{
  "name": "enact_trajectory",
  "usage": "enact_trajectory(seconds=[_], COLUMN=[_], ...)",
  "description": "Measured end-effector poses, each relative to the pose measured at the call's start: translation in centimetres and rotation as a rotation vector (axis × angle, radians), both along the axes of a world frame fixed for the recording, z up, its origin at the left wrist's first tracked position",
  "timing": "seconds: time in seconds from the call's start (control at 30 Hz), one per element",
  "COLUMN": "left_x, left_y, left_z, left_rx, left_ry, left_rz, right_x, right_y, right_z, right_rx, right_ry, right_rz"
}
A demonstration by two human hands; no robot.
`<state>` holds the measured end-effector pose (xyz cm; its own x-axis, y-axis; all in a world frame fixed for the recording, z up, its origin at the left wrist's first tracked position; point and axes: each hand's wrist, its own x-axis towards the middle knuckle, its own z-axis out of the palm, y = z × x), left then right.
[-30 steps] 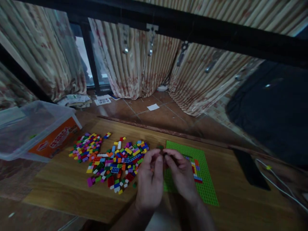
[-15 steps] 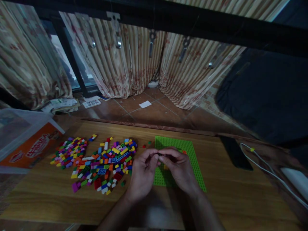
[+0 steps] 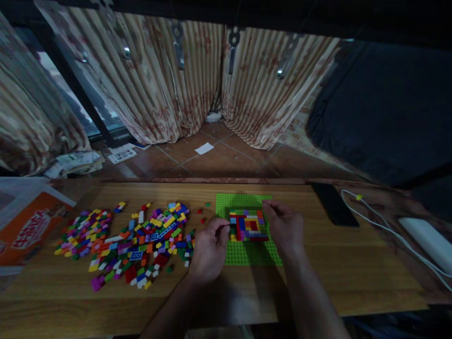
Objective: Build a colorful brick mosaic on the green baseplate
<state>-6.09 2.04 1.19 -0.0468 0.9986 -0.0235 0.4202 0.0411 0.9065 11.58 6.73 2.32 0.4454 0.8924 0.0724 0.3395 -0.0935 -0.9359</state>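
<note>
A wooden table holds a big pile of bricks close by, easy to reach. The green plate lies flat, with a brick square on it. The left hand pinches at the square's edge. The right hand rests loosely beside it, steadying.

Flat green baseplate on the table, multicoloured brick square atop.

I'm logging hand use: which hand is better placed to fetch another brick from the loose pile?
Probably left. The left hand lies beside the brick pile, while the right hand rests across the baseplate.
</note>
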Motion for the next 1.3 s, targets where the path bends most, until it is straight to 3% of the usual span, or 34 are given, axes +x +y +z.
enact_trajectory(seconds=[0.4,0.73,0.87,1.07,1.3], left_x=[1.1,1.6,1.6,1.2,1.2], left_y=[0.4,0.0,0.1,0.8,1.0], left_z=[-0.5,-0.6,-0.7,-0.3,0.0], left_rx=[0.094,0.079,0.064,-0.029,-0.078], left_ry=[0.135,0.219,0.196,0.053,0.087], left_rz=[0.019,0.052,0.065,0.058,0.058], right_x=[1.4,1.1,0.6,-1.5,-2.7], right_y=[0.6,0.3,0.0,-1.3,-1.8], right_z=[-1.6,-1.9,-2.1,-1.9,-2.0], right_rx=[-0.162,-0.152,-0.164,-0.198,-0.273], right_ry=[-0.142,-0.270,-0.300,-0.552,-0.675], right_rz=[0.057,0.121,0.167,0.198,0.228])
